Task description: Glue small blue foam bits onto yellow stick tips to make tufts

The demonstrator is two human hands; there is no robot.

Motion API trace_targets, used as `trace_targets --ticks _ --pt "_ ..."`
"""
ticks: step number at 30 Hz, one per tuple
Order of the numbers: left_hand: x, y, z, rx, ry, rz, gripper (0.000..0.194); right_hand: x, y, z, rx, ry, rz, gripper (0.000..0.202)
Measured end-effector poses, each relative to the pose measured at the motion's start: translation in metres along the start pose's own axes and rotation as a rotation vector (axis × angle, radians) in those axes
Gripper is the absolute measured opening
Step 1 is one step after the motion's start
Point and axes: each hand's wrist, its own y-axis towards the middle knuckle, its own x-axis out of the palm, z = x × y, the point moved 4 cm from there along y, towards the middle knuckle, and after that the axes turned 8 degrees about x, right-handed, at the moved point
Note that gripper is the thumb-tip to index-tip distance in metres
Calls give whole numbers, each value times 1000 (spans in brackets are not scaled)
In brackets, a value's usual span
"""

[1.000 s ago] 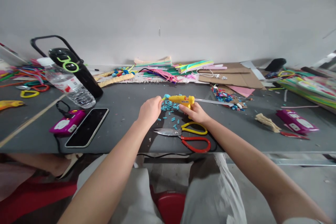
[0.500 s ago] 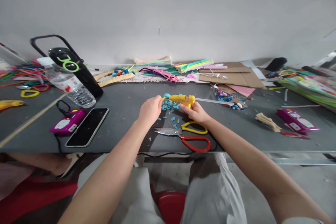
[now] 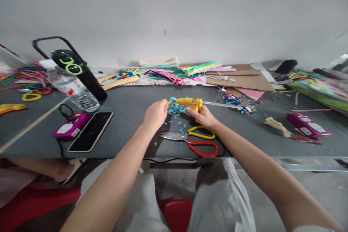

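Note:
My right hand (image 3: 204,116) is wrapped around the handle of a yellow glue gun (image 3: 185,101). A long translucent glue stick (image 3: 220,104) juts from the gun's back end to the right. The fingers of my left hand (image 3: 156,114) are pinched together close to the nozzle. What they hold is mostly hidden, though a small yellowish bit shows at the fingertips, and a blue fuzzy piece (image 3: 173,99) sits by the nozzle tip. Small cut blue pieces (image 3: 176,108) lie scattered on the dark table under the gun. Scissors (image 3: 178,136) with one yellow and one red handle rest nearer me.
To the left are a phone (image 3: 91,131), a purple box with a cable (image 3: 71,127), a clear water bottle (image 3: 77,88) and a black bottle (image 3: 89,76). Colourful pipe cleaners (image 3: 201,68) and cardboard (image 3: 241,78) line the back. Another purple box (image 3: 306,125) stands right.

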Motion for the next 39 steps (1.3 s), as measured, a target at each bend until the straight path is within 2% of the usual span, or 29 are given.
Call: trace_targets --ticks 19,26,30,36,39 --pt "2 0 -2 -3 -22 10 25 -3 1 1 -64 0 29 43" --pt "-2 -1 -4 -11 -65 46 27 -7 2 3 -75 -43 71 43" --pt "-2 -2 -7 -18 -107 72 28 -20 8 11 -29 -163 160 47" --pt "-3 -2 -9 -24 -161 86 28 -58 18 27 80 -362 418 46" --pt "-2 -2 -9 -35 -176 88 27 -67 21 32 121 -410 450 44"
